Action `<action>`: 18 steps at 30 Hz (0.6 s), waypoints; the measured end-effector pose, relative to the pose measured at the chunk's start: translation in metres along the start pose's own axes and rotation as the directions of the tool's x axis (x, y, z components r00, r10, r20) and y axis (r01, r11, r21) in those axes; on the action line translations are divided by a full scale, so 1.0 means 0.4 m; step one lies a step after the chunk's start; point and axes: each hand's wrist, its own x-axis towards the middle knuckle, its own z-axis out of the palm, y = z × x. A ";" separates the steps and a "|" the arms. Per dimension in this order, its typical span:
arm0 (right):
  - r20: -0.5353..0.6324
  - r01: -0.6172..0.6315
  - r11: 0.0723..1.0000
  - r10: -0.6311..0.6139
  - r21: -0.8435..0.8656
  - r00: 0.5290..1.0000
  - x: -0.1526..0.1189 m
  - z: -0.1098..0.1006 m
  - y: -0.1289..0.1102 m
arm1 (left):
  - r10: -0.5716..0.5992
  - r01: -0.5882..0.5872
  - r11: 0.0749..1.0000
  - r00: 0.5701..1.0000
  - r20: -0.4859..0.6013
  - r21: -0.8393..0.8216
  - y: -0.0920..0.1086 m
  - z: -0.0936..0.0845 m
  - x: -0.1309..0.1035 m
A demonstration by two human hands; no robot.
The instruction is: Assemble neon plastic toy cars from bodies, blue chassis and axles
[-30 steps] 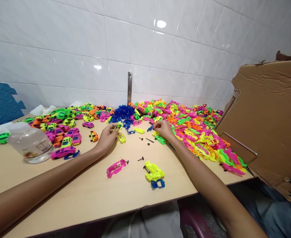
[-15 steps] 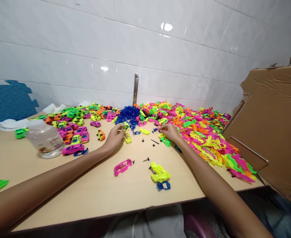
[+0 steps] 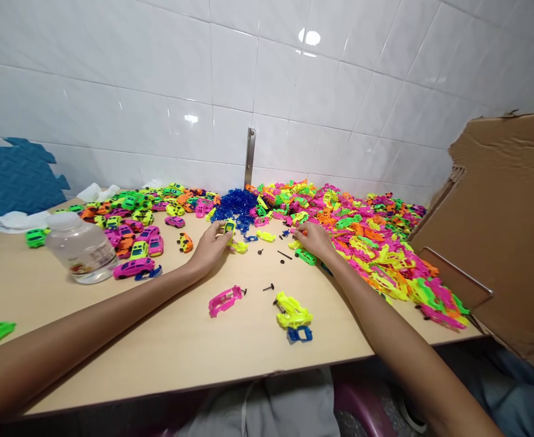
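My left hand (image 3: 209, 247) is closed around a yellow toy car (image 3: 229, 227) with dark windows, held just above the table. Beside its fingertips lies a yellow car piece (image 3: 240, 247). At the near edge of the heap, my right hand (image 3: 314, 239) has its fingers pinched together; what is between them is too small to make out. Close to that hand are a green car body (image 3: 305, 257) and a small blue part (image 3: 285, 233). Between the hands lie a yellow car body (image 3: 265, 236), a black axle (image 3: 284, 255) and a small black wheel (image 3: 282, 261).
Car bodies (image 3: 367, 243) are heaped at right, beside a cardboard box (image 3: 508, 230). Blue parts (image 3: 234, 205) are piled by the wall. Left stand assembled cars (image 3: 134, 267) and a clear jar (image 3: 82, 252). Nearer me lie a pink body (image 3: 225, 300) and a yellow body (image 3: 293, 311).
The car in my left hand has tilted more upright and shifted slightly. My right hand stays at the heap's edge, its fingers slightly moved. The camera view has shifted a little.
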 end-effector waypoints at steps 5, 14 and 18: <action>-0.082 0.055 0.997 -0.060 -0.054 0.995 -0.004 -0.001 -0.015 | -0.026 0.026 1.000 1.000 0.005 -0.011 0.013 0.000 -0.005; -0.100 0.096 0.993 -0.103 -0.067 0.990 -0.008 -0.003 -0.020 | 0.004 -0.004 0.999 1.000 0.000 -0.046 0.019 0.004 -0.004; -0.091 0.121 0.990 -0.127 -0.067 0.988 -0.013 -0.006 -0.038 | 0.043 -0.043 0.999 0.999 -0.002 -0.016 0.010 0.000 0.001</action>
